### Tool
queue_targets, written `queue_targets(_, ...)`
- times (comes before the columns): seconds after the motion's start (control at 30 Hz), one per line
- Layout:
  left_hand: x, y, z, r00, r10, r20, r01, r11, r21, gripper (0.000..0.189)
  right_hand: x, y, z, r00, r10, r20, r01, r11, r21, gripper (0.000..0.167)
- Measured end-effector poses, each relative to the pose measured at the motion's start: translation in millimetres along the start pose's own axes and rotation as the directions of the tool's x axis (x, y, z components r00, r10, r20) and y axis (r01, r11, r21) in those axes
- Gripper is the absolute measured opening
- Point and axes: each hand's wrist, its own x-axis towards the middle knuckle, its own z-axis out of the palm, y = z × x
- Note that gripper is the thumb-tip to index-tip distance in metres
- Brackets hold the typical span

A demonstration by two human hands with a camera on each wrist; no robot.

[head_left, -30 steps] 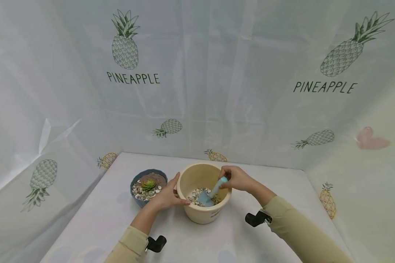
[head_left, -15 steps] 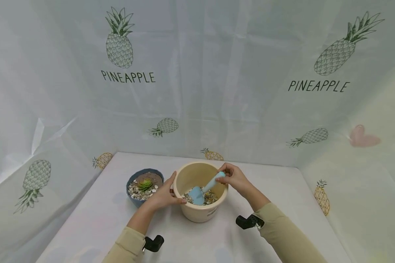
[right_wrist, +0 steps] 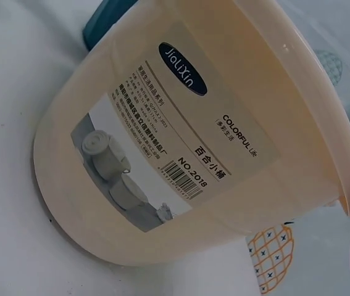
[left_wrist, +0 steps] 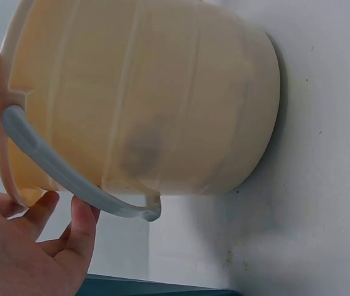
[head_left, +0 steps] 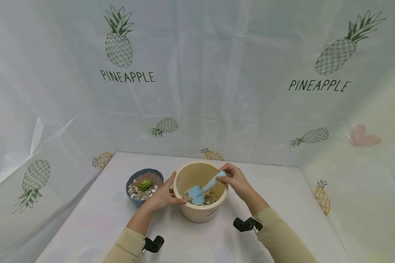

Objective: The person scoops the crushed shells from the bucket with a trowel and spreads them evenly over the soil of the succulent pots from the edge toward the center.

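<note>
A cream plastic bucket (head_left: 197,215) stands upright on the table, with pebbles (head_left: 210,197) in its bottom. My left hand (head_left: 162,197) grips its left rim, thumb on the front edge. In the left wrist view, the fingers reach beside the bucket's grey handle (left_wrist: 70,176). My right hand (head_left: 235,180) holds a light blue toy shovel (head_left: 212,182) by the end of its grip, at the bucket's right rim. The shovel's blade (head_left: 196,194) lies tilted on the pebbles. Only part of the right hand shows in the right wrist view, beside the labelled bucket (right_wrist: 224,203).
Just left of the bucket, close to my left hand, stands a blue bowl (head_left: 129,190) with a green succulent (head_left: 145,184), brown soil and pebbles. The white table (head_left: 266,197) ends at a pineapple-print curtain (head_left: 237,91) behind and on both sides.
The shovel's blade has moved left across the pebbles, and its grip leans lower to the right. My left hand keeps its hold on the bucket. The head view has shifted slightly.
</note>
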Motion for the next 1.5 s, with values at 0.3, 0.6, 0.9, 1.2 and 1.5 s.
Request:
queue_targets(0.3, -0.9, 1.4, 0.9, 1.000, 0.004, 0.008, -0.004, 1.000, -0.017, 0.119, -6.1, 4, 1, 0.996, -0.027, -0.086, 0.034, 0.995, 0.092, 0.027)
queue_targets(0.6, -3.6, -1.3, 1.2, 1.000, 0.000, 0.001, 0.000, 1.000, -0.007, 0.122, -13.4, 7, 1, 0.989, -0.015, -0.148, 0.034, 0.992, 0.123, 0.024)
queue_targets(0.9, -5.5, 2.1, 3.9, 0.999, -0.012, -0.050, 0.012, 1.000, -0.002, 0.118, -21.4, 5, 2, 0.975, 0.044, -0.216, -0.012, 0.989, 0.147, 0.028)
queue_targets(1.2, -17.7, 4.2, 7.7, 0.989, -0.036, -0.146, 0.033, 0.999, -0.023, 0.106, -26.7, 3, 5, 0.957, 0.086, -0.277, -0.024, 0.975, 0.220, 0.022)
queue_targets(1.5, -39.0, 10.8, -20.9, 0.970, -0.031, -0.239, 0.047, 0.997, 0.058, 0.083, -32.2, 1, 2, 0.964, 0.066, -0.258, -0.009, 0.977, 0.215, 0.025)
